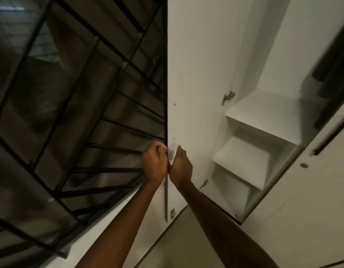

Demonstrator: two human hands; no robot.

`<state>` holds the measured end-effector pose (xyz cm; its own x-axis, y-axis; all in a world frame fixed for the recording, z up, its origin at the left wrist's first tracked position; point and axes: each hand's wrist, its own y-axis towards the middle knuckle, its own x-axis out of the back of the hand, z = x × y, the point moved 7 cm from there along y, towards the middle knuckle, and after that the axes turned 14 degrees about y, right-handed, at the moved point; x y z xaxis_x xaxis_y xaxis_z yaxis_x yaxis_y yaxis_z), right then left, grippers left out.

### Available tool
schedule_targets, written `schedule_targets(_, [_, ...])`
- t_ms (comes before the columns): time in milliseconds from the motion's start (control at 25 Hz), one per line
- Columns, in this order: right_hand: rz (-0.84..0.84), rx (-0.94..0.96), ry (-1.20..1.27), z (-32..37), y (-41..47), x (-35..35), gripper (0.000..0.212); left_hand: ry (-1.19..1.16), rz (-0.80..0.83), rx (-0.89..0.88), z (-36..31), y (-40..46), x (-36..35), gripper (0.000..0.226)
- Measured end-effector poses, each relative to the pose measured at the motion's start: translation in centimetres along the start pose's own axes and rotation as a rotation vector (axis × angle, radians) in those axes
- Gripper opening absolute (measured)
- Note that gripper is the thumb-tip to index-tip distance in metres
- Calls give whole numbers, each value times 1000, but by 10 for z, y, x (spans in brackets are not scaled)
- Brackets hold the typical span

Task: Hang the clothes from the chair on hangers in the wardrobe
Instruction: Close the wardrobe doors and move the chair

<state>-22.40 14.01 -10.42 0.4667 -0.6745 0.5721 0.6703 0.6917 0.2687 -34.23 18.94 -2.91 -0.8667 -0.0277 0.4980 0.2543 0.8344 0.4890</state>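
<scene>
Wardrobe door (196, 74), white laminate panel, swung open with its inner face toward the camera and its dark free edge running down the middle of the view. Small metal lock plate (171, 154) set at that edge, between the two hands.

Left hand (155, 163): on the outer side of the door edge, fingers curled round something at the edge beside the lock plate; what they grip is hidden by the hand.

Right hand (180, 165): on the inner face of the door, just beside the lock plate, thumb raised; whether its fingers pinch anything cannot be told. The heels of the two hands almost meet across the edge.

White wardrobe interior (264, 113): three stepped shelves, bare, to the right of the open door, with two metal hinges (228, 96) on the frame.

Dark garments (333, 70): hanging in the upper right part of the wardrobe, blurred.

Second white wardrobe door (302, 200): closed, lower right, with a long dark bar handle (331, 135) and a round keyhole fitting (304, 165).

Window with black metal grille (70, 93): fills the left side.
</scene>
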Motion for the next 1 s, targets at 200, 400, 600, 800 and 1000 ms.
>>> schedule_targets(200, [-40,-109,-100,24,27,-10,82,29,206,150,29,34,5,31])
schedule_targets(400, [-63,-168,-171,16,52,-10,58,13,381,102,5,59,-17,56])
schedule_targets(600, [-31,-148,-230,12,60,-20,66,-351,561,388,22,80,-62,72])
schedule_targets(800, [-2,-163,-240,13,69,-25,66,-392,605,400,30,86,-76,76])
schedule_targets(1000, [-72,-197,-78,12,46,-13,85,-408,586,304,24,75,-75,56])
